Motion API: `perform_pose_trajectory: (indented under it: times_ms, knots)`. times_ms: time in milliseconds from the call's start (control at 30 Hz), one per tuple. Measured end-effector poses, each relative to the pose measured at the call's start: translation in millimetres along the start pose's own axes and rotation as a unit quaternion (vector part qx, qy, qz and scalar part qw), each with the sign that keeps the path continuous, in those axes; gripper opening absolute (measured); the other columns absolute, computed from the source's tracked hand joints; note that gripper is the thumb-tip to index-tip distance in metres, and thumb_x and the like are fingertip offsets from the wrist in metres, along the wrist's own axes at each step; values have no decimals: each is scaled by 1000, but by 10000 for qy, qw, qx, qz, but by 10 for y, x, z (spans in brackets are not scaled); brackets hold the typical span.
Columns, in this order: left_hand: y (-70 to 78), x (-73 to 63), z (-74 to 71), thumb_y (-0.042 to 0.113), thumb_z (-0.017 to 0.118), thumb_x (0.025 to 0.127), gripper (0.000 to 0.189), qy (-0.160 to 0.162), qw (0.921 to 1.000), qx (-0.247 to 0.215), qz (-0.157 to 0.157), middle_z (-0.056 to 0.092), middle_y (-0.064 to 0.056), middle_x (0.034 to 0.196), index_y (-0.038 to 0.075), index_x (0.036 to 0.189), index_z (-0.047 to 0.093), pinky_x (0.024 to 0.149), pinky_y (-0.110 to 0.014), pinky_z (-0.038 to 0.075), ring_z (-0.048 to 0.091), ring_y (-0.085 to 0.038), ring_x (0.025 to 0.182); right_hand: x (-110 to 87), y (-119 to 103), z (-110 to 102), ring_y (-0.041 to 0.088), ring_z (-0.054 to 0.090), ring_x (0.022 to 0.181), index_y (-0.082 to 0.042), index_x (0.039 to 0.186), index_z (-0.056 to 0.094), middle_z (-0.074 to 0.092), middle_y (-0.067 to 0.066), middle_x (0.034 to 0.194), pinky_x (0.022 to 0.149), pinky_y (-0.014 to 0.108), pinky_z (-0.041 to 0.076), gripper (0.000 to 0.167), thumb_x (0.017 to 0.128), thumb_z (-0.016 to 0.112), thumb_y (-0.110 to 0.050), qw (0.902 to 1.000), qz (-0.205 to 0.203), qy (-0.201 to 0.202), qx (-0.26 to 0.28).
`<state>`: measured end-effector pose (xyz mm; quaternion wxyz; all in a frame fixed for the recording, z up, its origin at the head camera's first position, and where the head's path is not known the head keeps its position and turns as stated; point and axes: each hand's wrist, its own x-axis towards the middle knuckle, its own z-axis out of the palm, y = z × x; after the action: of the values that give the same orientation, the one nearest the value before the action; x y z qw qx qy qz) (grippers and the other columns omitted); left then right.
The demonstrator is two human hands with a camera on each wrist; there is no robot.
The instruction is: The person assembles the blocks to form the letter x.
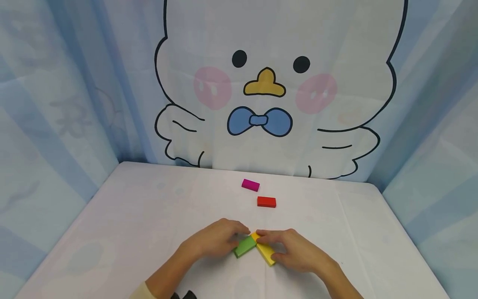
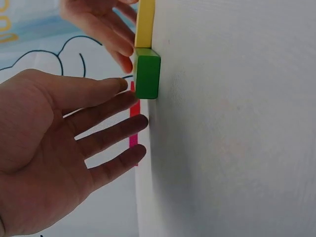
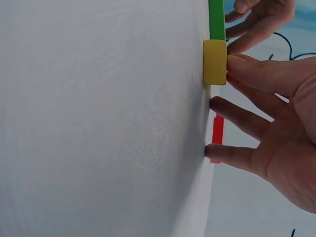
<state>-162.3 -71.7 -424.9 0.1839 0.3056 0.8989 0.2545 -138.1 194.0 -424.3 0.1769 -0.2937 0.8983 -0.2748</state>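
Observation:
A green block (image 1: 245,246) and a yellow block (image 1: 266,254) lie on the table, meeting at an angle at their far ends. Close to the green block is my left hand (image 1: 219,238), its thumb and index finger beside it and the other fingers spread loosely in the left wrist view. My right hand (image 1: 295,249) pinches the yellow block; its index finger crosses over toward the far end, which looks more orange. In the right wrist view the right thumb (image 3: 244,66) touches the yellow block's side. The index fingertip is partly hidden there.
Beyond the hands lie a red block (image 1: 267,202) and a magenta block (image 1: 250,185). A white cloth covers the table (image 1: 149,207). Printed curtains (image 1: 261,153) stand along the back and sides. A dark object (image 1: 189,295) shows at the front edge.

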Motion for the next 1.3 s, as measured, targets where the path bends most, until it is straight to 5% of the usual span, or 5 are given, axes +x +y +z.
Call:
perform_pose_trajectory:
  times_ms: [200, 633, 1000, 1300]
  knots:
    - [-19, -10, -9, 11, 67, 100, 46, -249, 9984, 398, 330, 60, 11, 149, 22, 145, 63, 116, -41, 47, 55, -14, 142, 4, -7, -22, 22, 53, 144, -23, 137, 70, 56, -11, 153, 114, 54, 46, 49, 93, 70, -2, 9999, 90, -95, 93]
    - [6, -24, 38, 20, 62, 104, 58, -603, 9930, 867, 529, 40, 17, 164, 39, 157, 46, 124, -56, 33, 39, -23, 154, -43, 22, -61, 22, 56, 141, -28, 131, 73, 60, -9, 150, 114, 56, 46, 39, 96, 70, -10, 9998, 72, 180, 39]
    - [6, -10, 89, 32, 62, 104, 59, -775, 9930, 866, 210, 32, 24, 166, 48, 156, 41, 124, -68, 24, 30, -27, 159, -82, 75, -89, 19, 57, 140, -28, 130, 73, 60, -13, 150, 113, 52, 48, 39, 96, 71, -9, 9986, -94, 486, -203]
    - [-6, 12, 119, 34, 63, 104, 60, -924, 9918, 880, 107, 29, 25, 167, 47, 158, 39, 123, -70, 23, 29, -25, 159, -56, 102, -148, 22, 55, 142, -25, 131, 73, 61, -11, 150, 113, 55, 46, 38, 96, 72, -11, 9985, 170, 455, -233]
